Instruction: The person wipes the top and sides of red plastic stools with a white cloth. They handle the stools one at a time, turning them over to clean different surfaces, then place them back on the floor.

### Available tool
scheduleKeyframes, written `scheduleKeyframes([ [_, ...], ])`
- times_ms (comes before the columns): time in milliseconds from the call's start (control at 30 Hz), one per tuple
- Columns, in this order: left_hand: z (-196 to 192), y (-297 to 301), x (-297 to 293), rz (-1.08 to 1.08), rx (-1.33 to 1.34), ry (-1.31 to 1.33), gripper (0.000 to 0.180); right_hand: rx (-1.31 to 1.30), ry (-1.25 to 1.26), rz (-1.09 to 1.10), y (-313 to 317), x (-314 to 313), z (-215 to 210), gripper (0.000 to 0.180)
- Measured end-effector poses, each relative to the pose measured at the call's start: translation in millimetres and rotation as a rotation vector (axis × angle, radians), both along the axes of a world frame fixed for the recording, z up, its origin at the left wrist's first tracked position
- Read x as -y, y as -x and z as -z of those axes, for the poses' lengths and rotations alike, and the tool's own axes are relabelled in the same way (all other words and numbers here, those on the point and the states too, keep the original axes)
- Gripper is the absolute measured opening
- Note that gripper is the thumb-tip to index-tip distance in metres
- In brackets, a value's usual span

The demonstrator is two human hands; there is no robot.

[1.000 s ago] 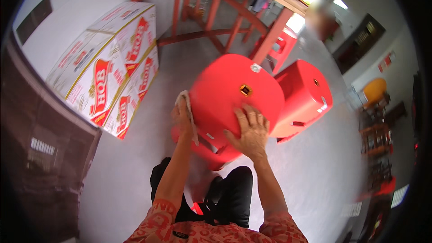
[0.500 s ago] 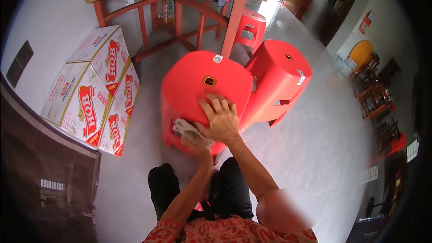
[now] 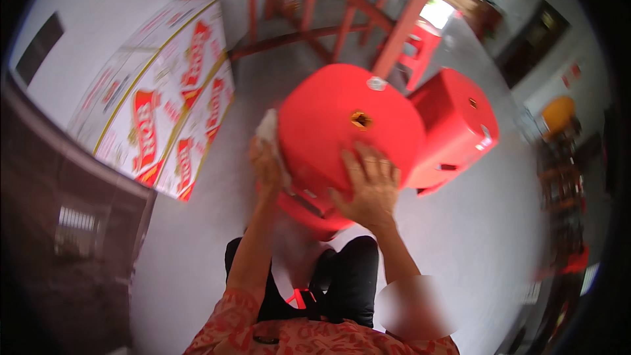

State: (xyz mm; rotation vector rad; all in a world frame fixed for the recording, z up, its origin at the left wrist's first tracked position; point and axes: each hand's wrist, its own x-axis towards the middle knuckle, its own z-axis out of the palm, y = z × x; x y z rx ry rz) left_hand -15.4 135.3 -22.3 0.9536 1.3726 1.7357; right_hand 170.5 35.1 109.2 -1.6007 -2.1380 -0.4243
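Note:
A red plastic stool [image 3: 342, 128] stands right in front of me, its round seat facing up with a small square hole in the middle. My right hand [image 3: 369, 185] lies flat on the near edge of the seat, fingers spread. My left hand [image 3: 266, 161] presses a whitish cloth [image 3: 269, 128] against the stool's left side. My dark trousers show below the stool.
A second red stool [image 3: 457, 128] stands just to the right, touching the first. A third red stool [image 3: 420, 39] is behind, by a red-framed wooden table [image 3: 342, 0]. Stacked white and red cardboard boxes [image 3: 164, 98] sit at the left against a wall. Grey floor all around.
My left hand with the cloth has moved from the stool's near front edge up along its left side. My right hand stays on the seat. The view has shifted closer.

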Motion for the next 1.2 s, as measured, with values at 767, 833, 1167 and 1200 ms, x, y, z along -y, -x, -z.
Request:
scheduleKeyframes([
  [767, 42, 50, -21, 0.372, 0.103, 0.420, 0.048, 0.079, 0.100, 0.094, 4, 3, -1, 0.072],
  [833, 0, 56, -19, 0.437, 0.182, 0.240, 0.045, 0.077, 0.109, 0.085, 10, -1, -2, 0.071],
  [1167, -93, 22, -47, 0.437, -0.151, -0.220, 0.034, 0.070, 0.065, 0.039, 11, -4, -4, 0.068],
  [1200, -91, 22, -51, 0.532, 0.011, -0.105, 0.036, 0.068, 0.068, 0.044, 11, -4, -3, 0.069],
])
